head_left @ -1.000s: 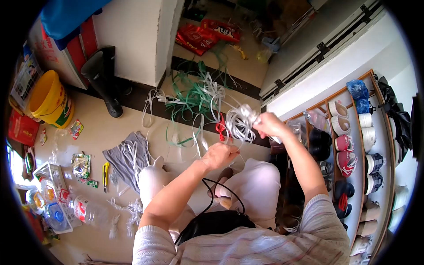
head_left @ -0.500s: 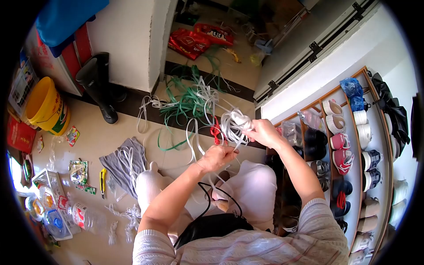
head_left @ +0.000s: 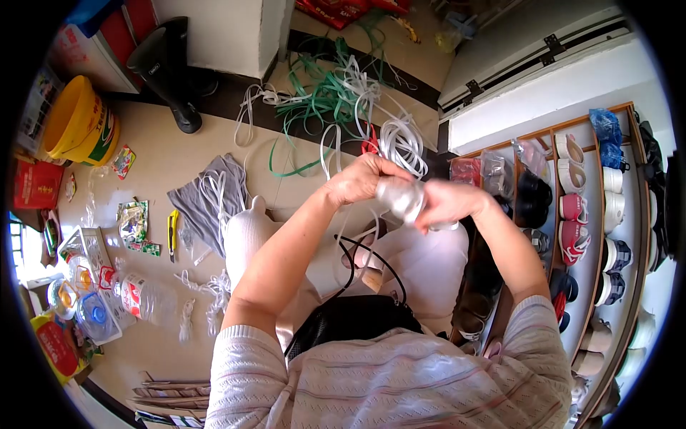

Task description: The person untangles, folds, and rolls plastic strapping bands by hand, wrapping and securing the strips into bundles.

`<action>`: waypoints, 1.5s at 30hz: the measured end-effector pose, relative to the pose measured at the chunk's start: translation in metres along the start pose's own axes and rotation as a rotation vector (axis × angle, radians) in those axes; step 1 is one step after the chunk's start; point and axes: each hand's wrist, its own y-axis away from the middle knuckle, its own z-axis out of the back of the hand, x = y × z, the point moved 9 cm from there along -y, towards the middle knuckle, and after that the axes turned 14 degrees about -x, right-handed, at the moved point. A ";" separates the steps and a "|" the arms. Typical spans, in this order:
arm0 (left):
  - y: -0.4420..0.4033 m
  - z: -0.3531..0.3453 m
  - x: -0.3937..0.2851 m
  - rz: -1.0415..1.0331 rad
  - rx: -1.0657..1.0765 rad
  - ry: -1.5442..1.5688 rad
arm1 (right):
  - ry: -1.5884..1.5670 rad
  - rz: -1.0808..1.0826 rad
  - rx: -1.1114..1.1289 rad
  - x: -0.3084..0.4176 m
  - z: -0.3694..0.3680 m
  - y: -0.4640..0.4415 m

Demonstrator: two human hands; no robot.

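Note:
Between my two hands is a small wound bundle of white strap (head_left: 400,198), smeared by motion. My right hand (head_left: 455,203) is blurred but closed round the right side of it. My left hand (head_left: 361,180) is closed with the fingertips at the bundle's upper left, pinching the white strap. Just beyond the hands lie loose loops of white strap (head_left: 404,149). A tangle of green strap (head_left: 314,96) spreads further off on the floor, with a red piece of strap (head_left: 369,139) beside the white loops.
A shoe rack (head_left: 594,250) full of shoes runs along the right. On the left are a yellow bucket (head_left: 75,125), black rubber boots (head_left: 166,68), a grey cloth (head_left: 209,196), a yellow cutter knife (head_left: 172,232), a plastic bottle (head_left: 146,297) and small white strap bundles (head_left: 214,289).
Both hands have come closer to my body and together at the white bundle. The right hand has turned over with it, and the white loops now lie apart beyond the hands. The view has shifted.

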 end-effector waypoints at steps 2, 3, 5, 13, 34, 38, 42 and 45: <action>0.000 0.001 0.004 0.147 -0.032 0.195 | -0.257 0.074 -0.276 0.019 0.038 0.007; -0.001 -0.003 0.008 0.134 -0.077 0.104 | -0.183 0.050 -0.372 0.018 0.054 0.007; -0.004 -0.006 0.020 0.025 -0.112 -0.202 | 0.085 -0.002 -0.500 0.006 0.088 0.005; 0.013 -0.024 -0.010 -0.498 -0.166 -1.076 | 0.474 -0.541 -0.187 -0.086 0.075 -0.022; -0.003 0.020 0.024 0.229 -0.186 -0.093 | 0.573 0.047 -0.593 -0.043 0.030 0.007; 0.005 0.007 0.039 0.359 0.113 0.080 | 0.315 0.290 -0.422 -0.014 0.005 0.020; 0.013 -0.013 0.024 0.253 0.251 0.313 | -0.231 0.086 -0.498 -0.008 0.032 0.036; 0.014 -0.031 0.020 0.233 0.239 0.097 | -0.328 0.063 -0.783 -0.012 0.071 0.030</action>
